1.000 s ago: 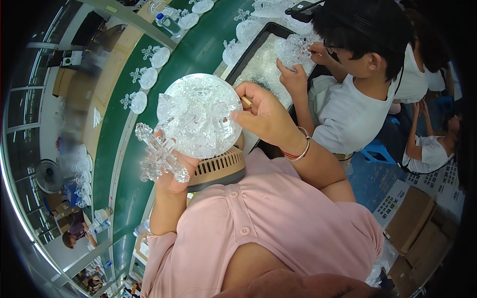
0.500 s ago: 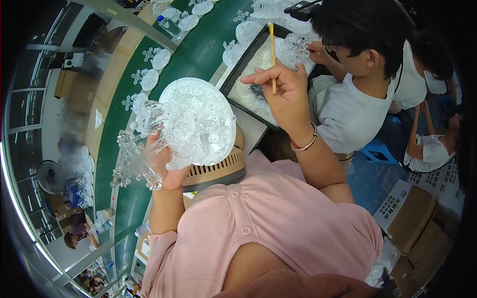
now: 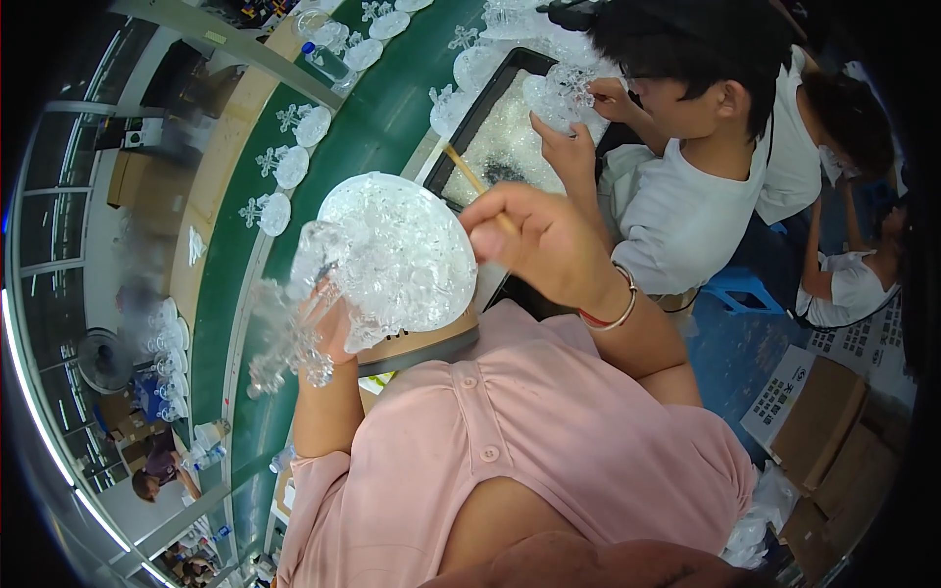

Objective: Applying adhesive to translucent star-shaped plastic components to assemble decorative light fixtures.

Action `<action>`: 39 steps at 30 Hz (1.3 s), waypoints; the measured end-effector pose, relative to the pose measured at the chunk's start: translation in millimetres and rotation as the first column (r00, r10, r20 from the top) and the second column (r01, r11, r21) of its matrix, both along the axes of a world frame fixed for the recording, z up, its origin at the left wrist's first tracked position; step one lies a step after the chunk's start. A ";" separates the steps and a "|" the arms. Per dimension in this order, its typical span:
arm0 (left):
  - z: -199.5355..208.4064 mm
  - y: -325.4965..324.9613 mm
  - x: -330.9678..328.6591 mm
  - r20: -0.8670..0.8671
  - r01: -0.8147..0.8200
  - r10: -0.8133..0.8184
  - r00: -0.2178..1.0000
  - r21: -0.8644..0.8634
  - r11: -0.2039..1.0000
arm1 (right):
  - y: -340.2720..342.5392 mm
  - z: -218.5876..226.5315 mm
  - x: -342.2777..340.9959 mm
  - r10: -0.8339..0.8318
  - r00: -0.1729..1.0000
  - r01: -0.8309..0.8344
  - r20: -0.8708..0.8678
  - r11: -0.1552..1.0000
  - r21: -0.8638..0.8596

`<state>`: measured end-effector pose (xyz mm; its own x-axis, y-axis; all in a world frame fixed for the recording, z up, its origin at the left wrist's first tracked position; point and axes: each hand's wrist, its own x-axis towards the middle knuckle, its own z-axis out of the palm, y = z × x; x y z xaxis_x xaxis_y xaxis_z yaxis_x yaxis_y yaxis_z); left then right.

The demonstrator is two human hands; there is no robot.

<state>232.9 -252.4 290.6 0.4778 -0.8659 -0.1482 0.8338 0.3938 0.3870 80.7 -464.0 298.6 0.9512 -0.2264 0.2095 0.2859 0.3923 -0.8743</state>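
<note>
A clear plastic ornament [image 3: 402,260] with a round, glitter-covered base is held up in front of me, its base facing my view. My left hand [image 3: 338,328] is closed around the clear branching part behind the base; most of those fingers are hidden by the plastic. In my right hand [image 3: 539,235] a thin wooden-handled brush [image 3: 466,171] is gripped, its bristle end pointing up and left. The right fingers are by the right rim of the base, slightly blurred; I cannot tell whether they touch it.
A black tray [image 3: 441,162] of clear glitter grains lies beyond my right hand. A co-worker [image 3: 686,196] in white sits close on the right, holding a similar ornament [image 3: 564,93] above it. Finished-looking ornaments [image 3: 291,167] line the green conveyor belt [image 3: 250,323]. A tan slotted fan-like unit [image 3: 421,345] stands below the ornament.
My right hand has come down and left to the ornament's rim, tilting the brush leftward. The ornament has shifted slightly right and down. The co-worker's second hand now shows at their ornament.
</note>
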 end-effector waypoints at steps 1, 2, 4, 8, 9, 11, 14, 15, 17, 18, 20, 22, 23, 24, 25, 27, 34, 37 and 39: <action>4.2 -0.4 -1.6 -0.002 -0.003 0.003 1.000 -0.001 1.000 | 5.8 0.9 -4.0 0.088 0.993 -0.090 -0.075 0.996 -0.021; 13.0 -5.0 -2.5 0.003 -0.017 0.017 1.000 0.117 0.993 | 9.2 1.0 -8.7 0.114 0.989 -0.114 -0.092 0.993 0.004; 39.7 -17.0 -12.7 0.078 -0.123 0.099 0.992 0.434 0.892 | 14.6 1.3 -13.3 0.123 0.986 -0.126 -0.112 0.992 -0.020; 35.9 -17.4 -14.9 0.193 -0.244 0.160 0.968 0.578 0.779 | 22.4 2.1 -20.2 0.104 0.974 -0.126 -0.201 0.987 -0.102; 34.8 -19.4 -13.8 0.190 -0.243 0.157 0.969 0.624 0.742 | 23.6 1.0 -21.1 0.097 0.969 -0.128 -0.228 0.984 -0.125; 33.6 -14.2 -12.7 0.194 -0.253 0.164 0.967 0.669 0.699 | 25.6 2.1 -22.7 0.115 0.966 -0.136 -0.232 0.988 -0.076; 16.9 2.5 -6.0 -0.068 0.191 -0.186 0.980 0.073 0.979 | 29.6 -2.8 -23.0 0.137 0.966 -0.123 -0.218 0.989 0.078; 11.8 4.1 -6.6 -0.006 0.097 -0.097 0.995 0.124 0.987 | 31.3 -6.3 -22.0 0.140 0.969 -0.103 -0.203 0.978 0.184; 10.9 4.8 -11.7 0.061 0.000 -0.010 0.998 0.170 0.985 | 31.6 -10.6 -16.2 0.133 0.970 -0.089 -0.205 0.973 0.211; 12.4 2.1 -21.1 0.029 -0.098 0.095 0.995 0.147 0.984 | 31.7 -12.3 -12.8 0.128 0.970 -0.077 -0.206 0.968 0.239; 19.7 -13.0 -37.5 -0.089 -0.213 0.225 0.970 0.126 0.969 | 35.0 -15.8 -3.9 0.095 0.979 -0.038 -0.180 0.954 0.297; 23.2 -25.3 -45.3 -0.093 -0.221 0.233 0.968 0.118 0.968 | 38.4 -19.6 2.8 0.063 0.986 -0.004 -0.156 0.934 0.357; 23.3 -28.6 -45.9 -0.099 -0.229 0.240 0.966 0.110 0.967 | 39.9 -22.3 5.4 0.061 0.984 0.005 -0.166 0.929 0.369; 20.1 -27.6 -42.1 -0.066 -0.196 0.200 0.977 0.072 0.978 | 40.6 -23.5 6.2 0.058 0.982 0.014 -0.177 0.924 0.381; 18.3 -27.0 -40.9 -0.064 -0.199 0.204 0.977 0.074 0.977 | 40.8 -21.8 6.3 0.062 0.983 0.010 -0.175 0.924 0.383; 16.3 -25.9 -40.1 -0.043 -0.168 0.168 0.985 0.002 0.986 | 40.5 -16.7 5.0 0.090 0.982 -0.015 -0.163 0.910 0.413; 14.1 -20.2 -34.3 -0.031 -0.063 0.061 0.998 -0.069 0.996 | 43.1 -22.2 6.0 0.077 0.989 -0.030 -0.128 0.942 0.334; 15.4 -20.2 -34.5 -0.016 -0.035 0.033 0.999 -0.113 0.993 | 43.7 -23.5 4.6 0.062 0.989 -0.024 -0.137 0.964 0.264; 16.7 -19.3 -35.5 -0.096 -0.053 0.041 0.995 -0.125 0.991 | 44.6 -24.8 3.2 0.049 0.987 -0.016 -0.152 0.976 0.216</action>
<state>197.4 -271.8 307.2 0.5074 -0.8576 -0.0835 0.8432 0.4743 0.2531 83.9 -419.4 273.8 0.9759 -0.2182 0.0085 0.1371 0.5818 -0.8017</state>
